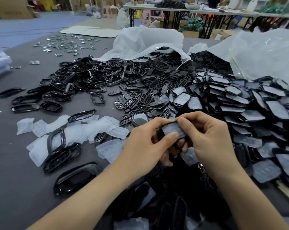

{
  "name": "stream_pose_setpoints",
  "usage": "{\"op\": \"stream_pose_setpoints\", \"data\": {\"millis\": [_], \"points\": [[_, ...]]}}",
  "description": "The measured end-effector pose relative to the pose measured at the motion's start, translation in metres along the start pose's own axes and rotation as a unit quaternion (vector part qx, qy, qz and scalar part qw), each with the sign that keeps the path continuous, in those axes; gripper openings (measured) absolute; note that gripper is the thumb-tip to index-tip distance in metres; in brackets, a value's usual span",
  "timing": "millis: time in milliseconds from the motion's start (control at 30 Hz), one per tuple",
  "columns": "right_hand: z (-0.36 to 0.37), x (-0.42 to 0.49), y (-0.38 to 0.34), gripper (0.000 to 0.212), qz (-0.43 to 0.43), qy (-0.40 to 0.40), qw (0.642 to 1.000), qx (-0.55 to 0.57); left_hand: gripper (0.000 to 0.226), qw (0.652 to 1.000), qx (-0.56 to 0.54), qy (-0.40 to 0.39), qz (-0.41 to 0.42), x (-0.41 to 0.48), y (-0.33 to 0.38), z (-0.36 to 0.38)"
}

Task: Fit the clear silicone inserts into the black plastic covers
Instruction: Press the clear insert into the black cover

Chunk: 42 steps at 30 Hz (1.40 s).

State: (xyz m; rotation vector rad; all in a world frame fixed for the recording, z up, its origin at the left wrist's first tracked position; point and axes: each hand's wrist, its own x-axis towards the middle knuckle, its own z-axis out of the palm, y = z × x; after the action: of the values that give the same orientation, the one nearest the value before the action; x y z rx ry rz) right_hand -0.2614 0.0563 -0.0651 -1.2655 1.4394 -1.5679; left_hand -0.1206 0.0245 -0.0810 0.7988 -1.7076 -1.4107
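both hands hold one black cover (167,124) just below the middle of the frame, with a clear insert (172,130) lying in it. the left hand (145,141) grips the cover from the left, fingers curled under it and thumb pressed on the insert's lower edge. the right hand (208,138) pinches the cover's top right edge between thumb and forefinger.

loose inserts (84,130) lie scattered on the grey table (16,163) at left of centre, with a few black frames (56,141) on them. a heap of bare covers (140,100) fills the middle, spilling from a white bag (148,40) at upper centre. at right, a big heap of fitted covers (240,100) runs to the frame's edge below a clear bag (265,52). small shiny bits (65,44) dot the upper left.
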Motion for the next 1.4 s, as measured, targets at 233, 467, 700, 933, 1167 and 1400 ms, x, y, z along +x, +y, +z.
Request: {"op": "stream_pose_setpoints", "data": {"millis": [233, 467, 700, 933, 1167, 1400], "points": [[-0.004, 0.0, -0.002, 0.009, -0.003, -0.027, 1.0, -0.012, 0.019, 0.993, -0.103, -0.032, -0.055, 0.003, 0.004, -0.001], [-0.009, 0.002, -0.006, 0.008, 0.004, -0.027, 1.0, -0.008, 0.009, 0.992, -0.104, 0.0, -0.064, 0.004, 0.002, 0.0], [-0.009, 0.001, -0.006, 0.006, -0.007, -0.041, 0.999, 0.009, 0.013, 0.993, -0.106, 0.038, -0.046, 0.004, 0.006, 0.003], [-0.008, 0.001, -0.005, 0.004, 0.001, -0.057, 0.998, 0.028, 0.015, 0.988, -0.13, 0.069, -0.05, 0.003, 0.01, 0.003], [-0.007, 0.001, -0.005, 0.007, -0.012, -0.056, 0.998, 0.022, 0.016, 0.984, -0.152, 0.075, -0.053, 0.003, 0.011, 0.004], [-0.006, 0.0, -0.004, 0.007, -0.027, -0.033, 0.999, 0.026, 0.018, 0.981, -0.177, 0.068, -0.051, 0.002, 0.012, 0.004]]}}
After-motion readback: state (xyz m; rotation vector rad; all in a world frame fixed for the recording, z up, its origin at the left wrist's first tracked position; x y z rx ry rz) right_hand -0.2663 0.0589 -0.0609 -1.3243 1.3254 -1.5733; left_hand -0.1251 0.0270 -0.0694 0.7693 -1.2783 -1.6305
